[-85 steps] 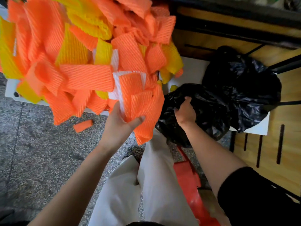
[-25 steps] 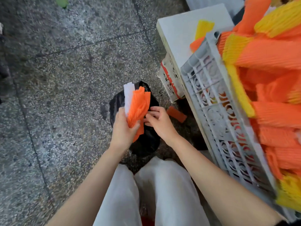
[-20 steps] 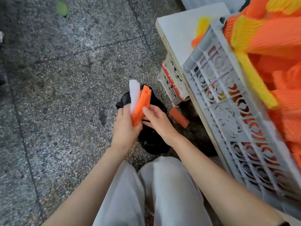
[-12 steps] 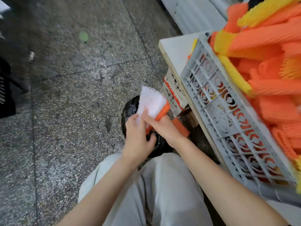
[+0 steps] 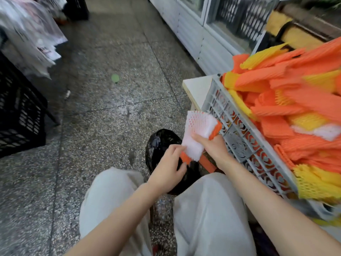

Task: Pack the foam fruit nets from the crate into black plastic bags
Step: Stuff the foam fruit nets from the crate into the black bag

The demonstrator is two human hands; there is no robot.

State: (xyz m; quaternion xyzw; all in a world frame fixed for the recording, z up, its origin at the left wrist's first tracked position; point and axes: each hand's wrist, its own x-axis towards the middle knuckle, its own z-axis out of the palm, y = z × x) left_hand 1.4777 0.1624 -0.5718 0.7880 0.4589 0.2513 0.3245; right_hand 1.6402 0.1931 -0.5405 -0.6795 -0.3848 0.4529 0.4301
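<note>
Near: left hand [image 5: 168, 168] grip pinched on low end of net stack [image 5: 198, 132]. right hand [image 5: 212, 147] grip clamped on its middle. Stack just above black bag [image 5: 158, 143] on floor [image 5: 101, 126]. Beside: grey crate [image 5: 238, 143] heaped with orange, yellow nets [image 5: 299, 108], on white bench [image 5: 197, 87].

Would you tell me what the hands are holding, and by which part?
A small stack of foam nets, white over orange: the right hand pinches its middle, the left hand its lower end.
</note>
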